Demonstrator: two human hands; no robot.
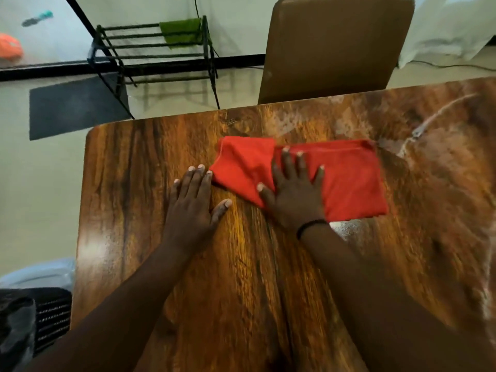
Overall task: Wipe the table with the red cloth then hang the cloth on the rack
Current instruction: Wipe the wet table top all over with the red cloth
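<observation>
A folded red cloth (346, 175) lies flat on the wooden table (139, 189), a little past its middle. My right hand (294, 194) presses flat on the cloth's left half, fingers spread. Flat on the bare wood beside it rests my left hand (193, 202), its fingertips just touching the cloth's left corner. A black rack (128, 47) stands on the floor beyond the table's far left corner, with a green cloth (181, 32) draped over its top bars.
A brown chair (335, 47) is pushed up to the table's far edge. Whitish smears (418, 130) mark the table's right side. A dark mat (72, 106) lies on the floor left of the rack. A dark basket (35, 318) sits at the lower left.
</observation>
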